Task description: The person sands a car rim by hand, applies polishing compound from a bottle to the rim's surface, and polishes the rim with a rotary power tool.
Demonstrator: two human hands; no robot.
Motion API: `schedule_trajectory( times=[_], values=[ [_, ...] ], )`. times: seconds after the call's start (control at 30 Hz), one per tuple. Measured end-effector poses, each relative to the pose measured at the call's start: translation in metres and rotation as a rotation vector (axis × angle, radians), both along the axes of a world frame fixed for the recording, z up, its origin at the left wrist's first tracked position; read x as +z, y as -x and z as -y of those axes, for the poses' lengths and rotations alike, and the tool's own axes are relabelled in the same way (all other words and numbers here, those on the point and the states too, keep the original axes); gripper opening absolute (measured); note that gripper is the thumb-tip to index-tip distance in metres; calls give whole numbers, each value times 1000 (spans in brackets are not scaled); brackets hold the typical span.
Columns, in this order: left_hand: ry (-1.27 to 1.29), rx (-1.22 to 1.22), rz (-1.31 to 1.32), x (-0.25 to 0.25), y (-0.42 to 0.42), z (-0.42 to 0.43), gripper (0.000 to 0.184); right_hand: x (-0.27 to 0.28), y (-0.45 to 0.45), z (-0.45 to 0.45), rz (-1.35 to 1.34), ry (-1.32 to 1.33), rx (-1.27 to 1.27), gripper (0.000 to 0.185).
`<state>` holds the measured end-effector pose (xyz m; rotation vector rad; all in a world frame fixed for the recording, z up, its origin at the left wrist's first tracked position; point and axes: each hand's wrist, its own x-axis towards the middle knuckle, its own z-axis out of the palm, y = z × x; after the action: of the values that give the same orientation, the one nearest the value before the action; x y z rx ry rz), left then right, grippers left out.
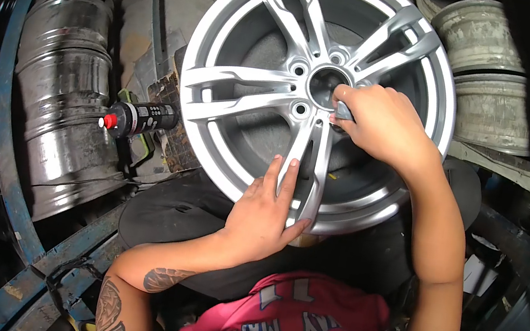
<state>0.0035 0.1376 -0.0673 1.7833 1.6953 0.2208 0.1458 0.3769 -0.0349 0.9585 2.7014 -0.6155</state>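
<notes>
A silver alloy wheel rim (232,107) with paired spokes faces up across my lap, and its round centre bore (327,87) shows near the middle. My left hand (262,213) lies on the lower spoke pair near the rim's edge, fingers stretched out and thumb apart. Bent over the hub, my right hand (381,122) pinches a small grey piece (343,111) beside the centre bore. Most of that piece is hidden by the fingers, so its kind is unclear. Part of the hub's right side is covered by the same hand.
A dark bottle with a red cap (141,120) lies left of the rim. Shiny metal wheel barrels (64,87) are stacked at the far left, behind a blue metal frame (9,155). Two dull wheel barrels (492,110) stand at the upper right, above a metal beam (510,173).
</notes>
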Motion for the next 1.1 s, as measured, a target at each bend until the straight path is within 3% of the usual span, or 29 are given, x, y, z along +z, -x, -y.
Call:
schedule_trajectory(
  times=[0.07, 0.33, 0.43, 0.47, 0.57, 0.77, 0.93, 1.1],
  values=[
    [-85, -15, -63, -3, 0, 5, 110, 3, 2, 1, -4, -11, -6, 30],
    [207, -75, -186, 33, 9, -20, 105, -6, -1, -5, -57, -29, -11, 27],
    [238, -161, -130, 43, 34, -21, 106, 1, -2, -8, -41, -28, -26, 26],
    [354, -28, -3, 43, 43, -15, 102, 4, -2, -9, -28, -23, -30, 26],
    [17, -9, -165, 23, 41, 23, 99, 12, -4, -10, -86, -11, -17, 24],
    [86, 32, -512, 22, 70, 29, 69, 9, -9, -13, -197, -47, 26, 29],
    [-53, 73, -669, 8, 92, 9, 70, 12, -15, -15, -190, -15, -7, 30],
    [2, 54, -679, 3, 52, 22, 76, 19, -17, -14, -183, -12, -9, 31]
  ],
)
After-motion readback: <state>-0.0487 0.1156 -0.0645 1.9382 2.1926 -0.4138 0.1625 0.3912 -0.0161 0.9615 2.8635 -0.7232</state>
